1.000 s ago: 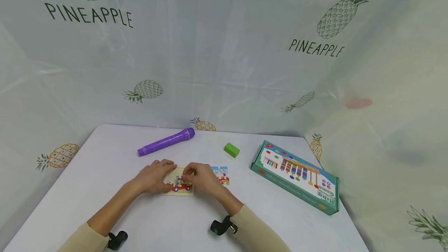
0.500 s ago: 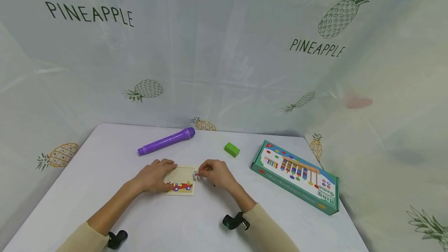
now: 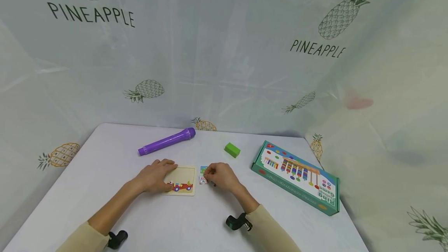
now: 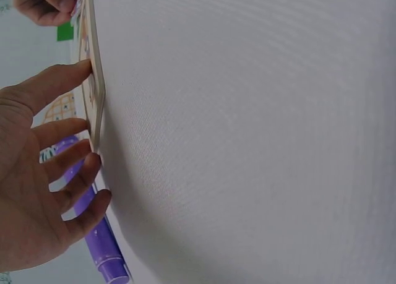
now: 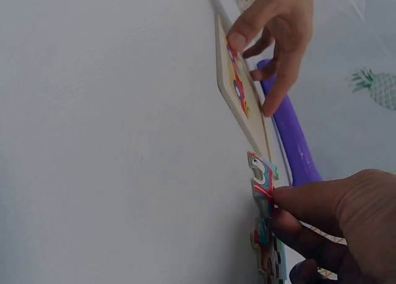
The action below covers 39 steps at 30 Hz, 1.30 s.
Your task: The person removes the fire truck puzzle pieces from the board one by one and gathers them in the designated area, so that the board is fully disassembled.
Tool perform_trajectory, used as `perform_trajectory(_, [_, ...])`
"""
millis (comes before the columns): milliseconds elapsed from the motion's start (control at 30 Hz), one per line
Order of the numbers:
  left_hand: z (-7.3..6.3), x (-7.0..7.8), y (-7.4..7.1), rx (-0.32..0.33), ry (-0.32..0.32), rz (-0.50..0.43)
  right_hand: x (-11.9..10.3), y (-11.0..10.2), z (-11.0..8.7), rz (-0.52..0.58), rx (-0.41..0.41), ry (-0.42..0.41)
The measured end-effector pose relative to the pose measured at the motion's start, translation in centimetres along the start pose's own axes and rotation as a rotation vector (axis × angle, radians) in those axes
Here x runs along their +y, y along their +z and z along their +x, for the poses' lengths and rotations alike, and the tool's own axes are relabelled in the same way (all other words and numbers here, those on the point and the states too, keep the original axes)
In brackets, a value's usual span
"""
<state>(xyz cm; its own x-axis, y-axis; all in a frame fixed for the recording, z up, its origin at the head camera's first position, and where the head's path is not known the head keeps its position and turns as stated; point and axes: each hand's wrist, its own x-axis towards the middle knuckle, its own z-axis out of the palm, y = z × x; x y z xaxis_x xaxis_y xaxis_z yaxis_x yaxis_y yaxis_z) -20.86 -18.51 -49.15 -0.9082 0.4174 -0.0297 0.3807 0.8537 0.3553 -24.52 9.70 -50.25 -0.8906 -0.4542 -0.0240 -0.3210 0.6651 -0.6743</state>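
Observation:
A wooden jigsaw board (image 3: pixel 183 173) lies on the table, bare in its upper part, with a strip of red vehicle picture (image 3: pixel 182 186) along its near edge. My left hand (image 3: pixel 154 176) rests on the board's left side, thumb on the picture and fingers loosely spread at the far edge. Just right of the board, my right hand (image 3: pixel 222 176) pinches a jigsaw piece (image 5: pixel 263 177) between thumb and forefinger. In the right wrist view this piece shows a white figure on red and blue. More jigsaw pieces (image 5: pixel 267 250) lie beneath that hand, mostly hidden.
A purple toy microphone (image 3: pixel 166 142) lies behind the board. Farther back to the right sits a green block (image 3: pixel 232 149). A green ring game box (image 3: pixel 295 176) stands at the table's right side. A pineapple-print curtain (image 3: pixel 224 69) hangs behind the table.
My right hand has moved right, off the board, with a jigsaw piece, leaving the board's upper part bare. My left hand has stayed in place.

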Motion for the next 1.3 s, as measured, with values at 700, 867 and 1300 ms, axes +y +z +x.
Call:
perform_trajectory(700, [0.0,0.0,0.2,0.009,-0.007,0.004,0.4,0.7,0.2,-0.094,0.043,-0.034])
perform_trajectory(867, [0.1,-0.1,0.2,0.010,-0.005,0.005,-0.1,1.1,0.6,-0.109,0.056,-0.072])
perform_trajectory(1300, [-0.2,0.2,-0.1,0.010,-0.006,-0.011,-2.8,3.4,0.7,-0.270,-0.078,-0.201])
